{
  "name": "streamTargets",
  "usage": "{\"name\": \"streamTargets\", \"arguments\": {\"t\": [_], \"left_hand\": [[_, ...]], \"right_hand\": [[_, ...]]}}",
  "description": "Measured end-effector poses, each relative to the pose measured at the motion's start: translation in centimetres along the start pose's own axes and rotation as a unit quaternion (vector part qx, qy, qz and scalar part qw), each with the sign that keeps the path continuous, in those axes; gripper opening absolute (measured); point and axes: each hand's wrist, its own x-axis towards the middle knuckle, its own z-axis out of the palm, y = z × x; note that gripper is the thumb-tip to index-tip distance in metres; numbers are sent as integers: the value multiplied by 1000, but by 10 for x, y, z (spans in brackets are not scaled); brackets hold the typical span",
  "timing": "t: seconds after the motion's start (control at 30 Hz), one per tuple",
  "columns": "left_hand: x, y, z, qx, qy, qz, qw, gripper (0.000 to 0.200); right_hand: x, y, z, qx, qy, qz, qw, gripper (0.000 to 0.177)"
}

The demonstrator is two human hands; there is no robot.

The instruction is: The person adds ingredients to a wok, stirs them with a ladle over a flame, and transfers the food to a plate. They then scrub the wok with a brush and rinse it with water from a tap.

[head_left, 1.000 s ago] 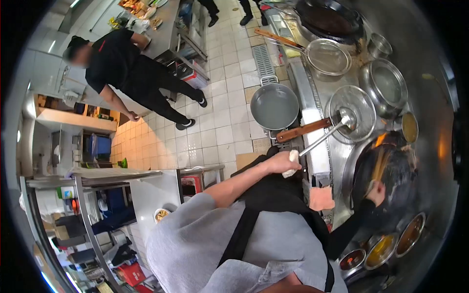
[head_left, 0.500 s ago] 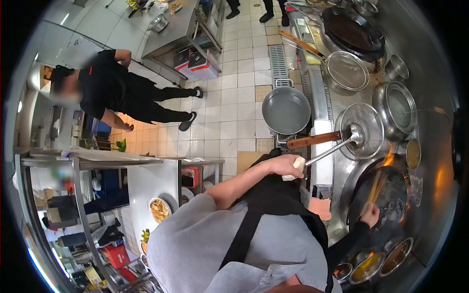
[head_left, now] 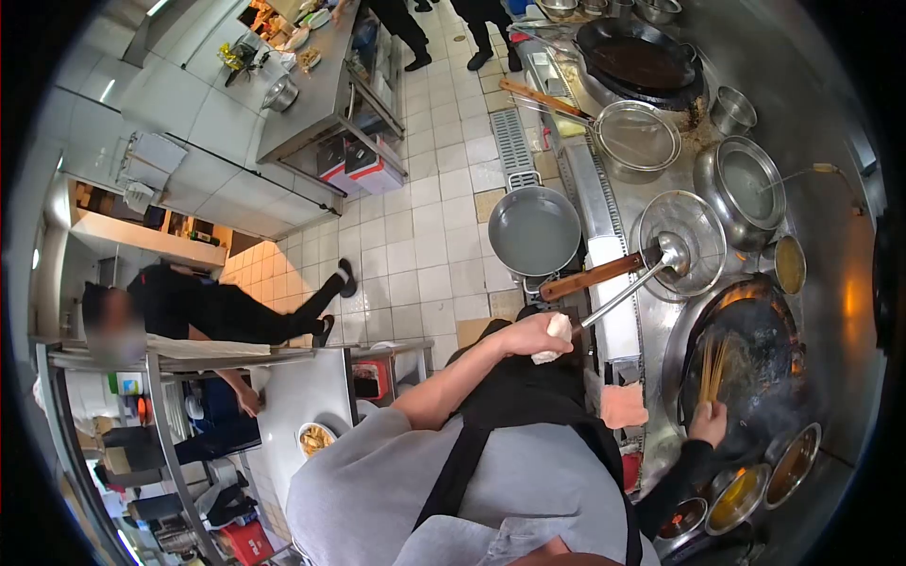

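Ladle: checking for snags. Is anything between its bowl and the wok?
Nothing visible does. The ladle bowl rests on the strainer beside the wok; only the strainer's rim lies between. The right hand holds a brush inside the wok.

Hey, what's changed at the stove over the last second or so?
The right hand has swept the bamboo brush around the wok, and the flames at its rim have died down. The co-worker in black has walked across the floor to the steel rack. The left hand still grips the ladle through a cloth.
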Motion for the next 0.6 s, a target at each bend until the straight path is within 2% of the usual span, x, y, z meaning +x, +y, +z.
{"name": "streamTargets", "arguments": {"t": [0.03, 0.07, 0.13, 0.2, 0.27, 0.33, 0.4, 0.43, 0.47, 0.5, 0.53, 0.57, 0.6], "left_hand": [[4, -6, -1, 9, -15, -8, 1000, 56], [0, -6, 2, 7, -22, -14, 1000, 55], [9, -1, 10, 5, -42, -15, 999, 54], [23, -11, 21, 56, -73, -5, 996, 47], [17, 10, 31, 94, -94, -9, 991, 45], [14, 19, 37, 77, -105, -6, 991, 44], [19, 12, 39, 48, -108, 10, 993, 40], [20, 7, 38, 30, -95, 13, 995, 40], [19, 3, 38, 13, -83, 14, 996, 39], [18, -2, 39, 9, -69, 12, 997, 39], [18, -4, 39, 9, -62, 12, 998, 39], [12, 6, 37, -2, -85, -1, 996, 38], [18, -4, 37, 26, -87, -21, 996, 38]], "right_hand": [[21, 7, -18, -96, -34, 30, 994, 31], [35, 17, -40, -195, -69, 67, 976, 32], [101, 64, -21, -210, 60, 96, 971, 35], [128, 35, -11, -176, 105, 124, 971, 45], [112, -12, 8, -170, 98, 149, 969, 47], [61, -37, 24, -219, 92, 102, 966, 38], [-6, -22, 23, -196, 88, -4, 977, 35], [-39, -11, 3, -200, 57, -26, 978, 36], [-64, -3, -21, -204, 25, -45, 978, 37], [-58, 23, -42, -209, -2, -8, 978, 37], [-43, 24, -67, -227, 51, -161, 959, 35], [-27, 20, -92, -260, 117, -304, 909, 33], [15, 34, -96, -233, 21, -147, 961, 32]]}}
